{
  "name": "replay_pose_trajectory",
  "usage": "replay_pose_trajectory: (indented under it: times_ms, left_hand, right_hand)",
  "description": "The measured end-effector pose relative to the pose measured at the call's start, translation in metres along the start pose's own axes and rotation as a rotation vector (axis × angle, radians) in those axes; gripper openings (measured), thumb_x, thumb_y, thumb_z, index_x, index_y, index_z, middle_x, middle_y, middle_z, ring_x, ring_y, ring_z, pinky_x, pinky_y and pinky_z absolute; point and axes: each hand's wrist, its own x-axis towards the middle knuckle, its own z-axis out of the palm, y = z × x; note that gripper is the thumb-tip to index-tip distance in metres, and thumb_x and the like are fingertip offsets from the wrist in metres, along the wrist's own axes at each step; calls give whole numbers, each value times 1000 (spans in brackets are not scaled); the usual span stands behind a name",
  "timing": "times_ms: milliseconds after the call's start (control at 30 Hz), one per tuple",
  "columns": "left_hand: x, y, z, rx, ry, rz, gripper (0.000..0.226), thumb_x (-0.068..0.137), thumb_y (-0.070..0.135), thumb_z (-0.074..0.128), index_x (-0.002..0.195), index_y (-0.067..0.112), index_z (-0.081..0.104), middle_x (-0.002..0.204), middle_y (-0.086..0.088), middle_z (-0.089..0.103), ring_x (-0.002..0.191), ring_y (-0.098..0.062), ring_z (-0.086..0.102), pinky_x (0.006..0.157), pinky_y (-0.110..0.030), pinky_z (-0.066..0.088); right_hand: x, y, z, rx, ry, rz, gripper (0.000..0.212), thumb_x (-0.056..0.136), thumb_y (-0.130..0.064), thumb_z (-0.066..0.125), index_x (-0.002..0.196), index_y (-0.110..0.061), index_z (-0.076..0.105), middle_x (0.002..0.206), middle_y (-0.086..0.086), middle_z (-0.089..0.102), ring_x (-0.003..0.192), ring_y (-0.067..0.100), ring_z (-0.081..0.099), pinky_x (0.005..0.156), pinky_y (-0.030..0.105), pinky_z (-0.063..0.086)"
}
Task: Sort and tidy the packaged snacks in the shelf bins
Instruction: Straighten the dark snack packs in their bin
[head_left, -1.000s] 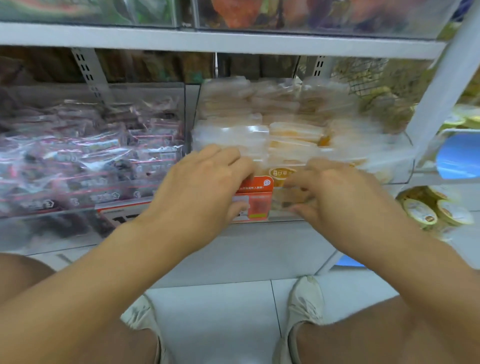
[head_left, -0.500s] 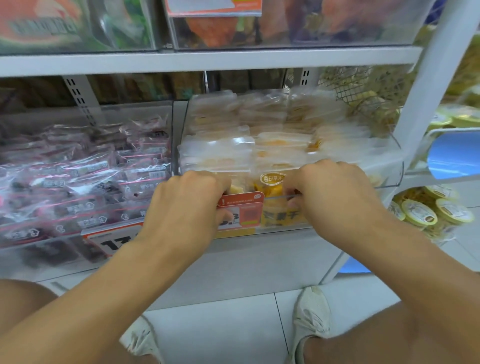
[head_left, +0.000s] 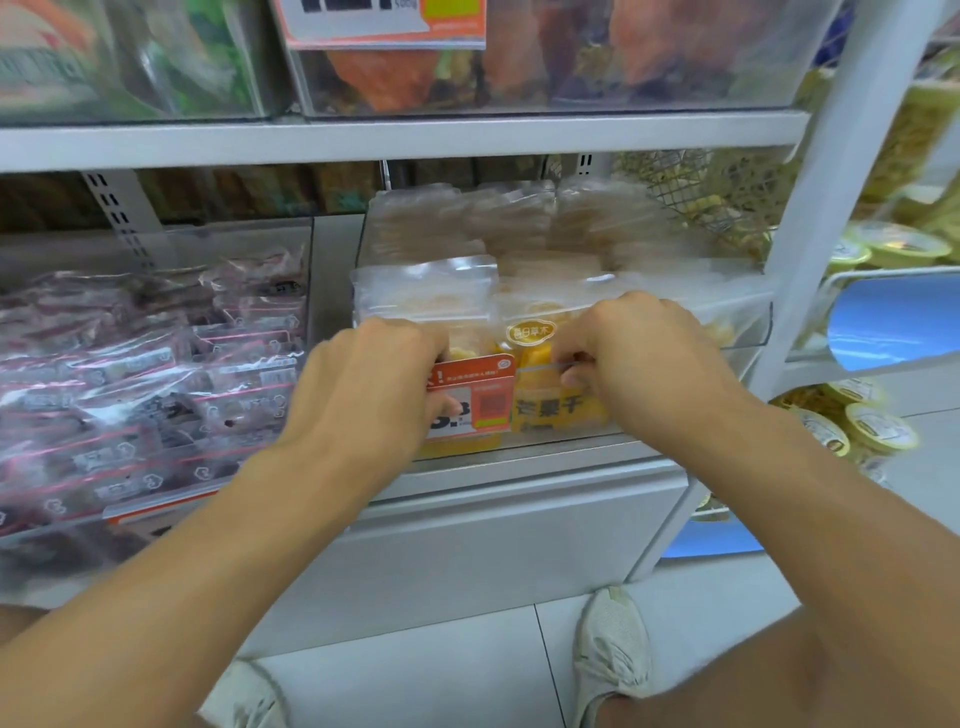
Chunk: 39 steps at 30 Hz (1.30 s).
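A clear plastic bin (head_left: 737, 322) on the lower shelf holds several upright clear packets of yellow dried mango (head_left: 426, 291). My left hand (head_left: 374, 384) grips the bin's front wall at the left, fingers curled over the rim and thumb on the orange price tag (head_left: 488, 400). My right hand (head_left: 639, 358) grips the same front wall further right, its thumb pressed against the outside. The fingertips of both hands are hidden behind the wall among the front packets.
A neighbouring clear bin (head_left: 156, 374) to the left holds dark snacks in red-striped packets. A white shelf board (head_left: 415, 140) runs close above, with more bins on it. A white upright post (head_left: 831, 208) stands at the right, with yellow-lidded cups (head_left: 872, 431) beyond it.
Both hands went from lying over the front packets with looser fingers to curling tightly over the bin's front wall. The price tag's number now shows below my left thumb.
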Motion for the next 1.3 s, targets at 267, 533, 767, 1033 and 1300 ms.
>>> replay_pose_trajectory:
  times_ms: [267, 533, 767, 1033, 1300]
  left_hand:
    - [2, 9, 1, 24, -42, -26, 37, 74, 53, 81, 83, 27, 56, 89, 3, 66, 83, -27, 62, 71, -36, 52]
    - [6, 9, -2, 32, -55, -34, 40, 68, 54, 84, 75, 26, 56, 78, 5, 64, 75, -25, 60, 64, -34, 49]
    - [-1, 9, -3, 11, -77, -4, 36, 73, 52, 81, 90, 29, 59, 93, 2, 67, 85, -26, 63, 74, -38, 55]
    - [-57, -45, -25, -222, 140, 289, 50, 78, 36, 82, 123, 21, 65, 120, 4, 66, 112, -19, 60, 94, -39, 53]
    - [-117, -152, -62, -175, 128, 56, 26, 65, 44, 88, 76, 30, 68, 73, 17, 59, 69, -9, 58, 61, -34, 51]
  right_hand:
    - [-15, 18, -13, 35, 87, -80, 28, 80, -9, 75, 95, -33, 74, 91, -7, 71, 87, 21, 63, 75, 35, 53]
    - [-7, 59, -16, 130, 301, 132, 17, 73, -16, 86, 82, -23, 73, 81, -2, 57, 75, 21, 55, 70, 34, 49]
    - [-6, 43, -7, 254, 353, 269, 27, 70, 2, 69, 67, -23, 63, 72, -8, 56, 69, 18, 55, 63, 28, 44]
    - [-41, -59, -34, 257, 468, 85, 50, 75, -23, 49, 125, -29, 53, 120, -4, 50, 91, 33, 61, 79, 56, 54]
    - [-16, -208, -5, 194, 15, -433, 21, 86, -41, 63, 102, -27, 63, 99, -6, 61, 95, 26, 64, 70, 41, 54]
